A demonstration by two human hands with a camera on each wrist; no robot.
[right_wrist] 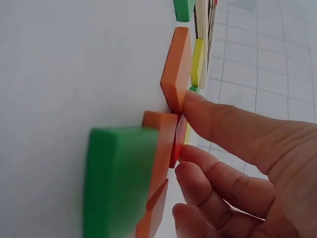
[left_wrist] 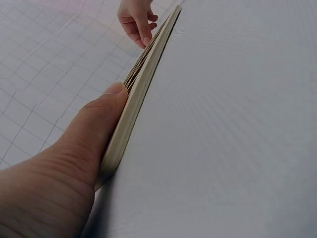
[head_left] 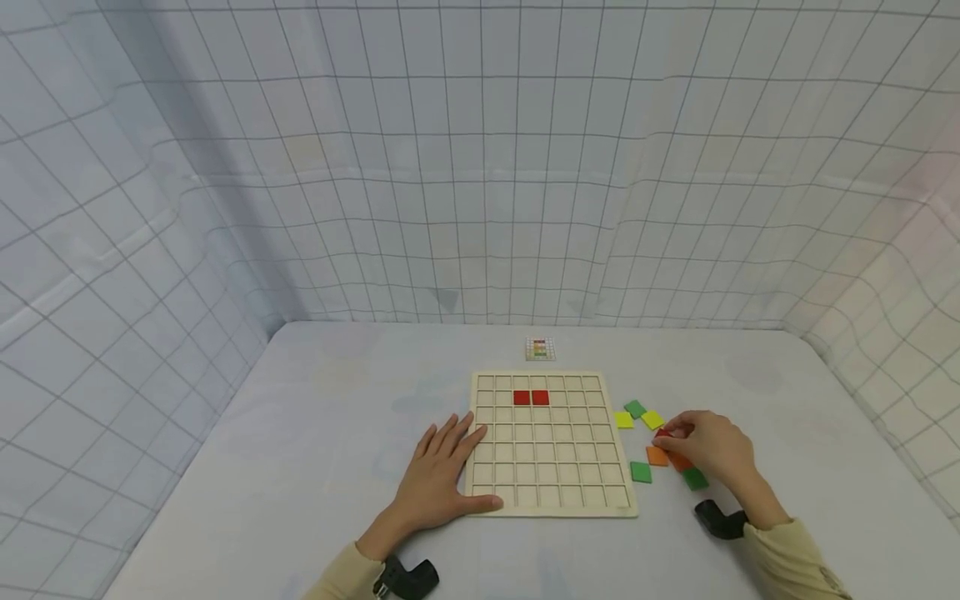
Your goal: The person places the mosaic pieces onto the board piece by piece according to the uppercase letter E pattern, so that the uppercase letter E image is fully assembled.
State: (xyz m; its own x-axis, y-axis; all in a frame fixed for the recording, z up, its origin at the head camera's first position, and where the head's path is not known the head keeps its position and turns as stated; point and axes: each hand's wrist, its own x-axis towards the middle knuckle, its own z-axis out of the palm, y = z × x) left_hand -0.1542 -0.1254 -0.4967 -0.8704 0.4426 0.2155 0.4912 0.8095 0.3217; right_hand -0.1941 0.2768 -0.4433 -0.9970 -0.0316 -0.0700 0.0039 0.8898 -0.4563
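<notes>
Our right hand (head_left: 711, 446) is pinching a red tile (right_wrist: 177, 143) beside the board (head_left: 543, 452).
Our left hand (head_left: 435, 487) is lying with fingers spread over the board's edge, likely steadying it; loose tiles (head_left: 641, 472) are lying within easy reach.

The gridded board (head_left: 546, 454) looks like pale, matt wood, while the orange tile (right_wrist: 176, 69) and green tile (right_wrist: 124, 183) are smooth with a soft sheen, painted wood or plastic. The white surface (head_left: 300, 450) is smooth and matt, the curtain (head_left: 465, 167) thin, rippled sheeting, the sleeve (head_left: 791, 557) matt cloth, the wrist fitting (head_left: 718, 520) dark plastic-looking.
</notes>
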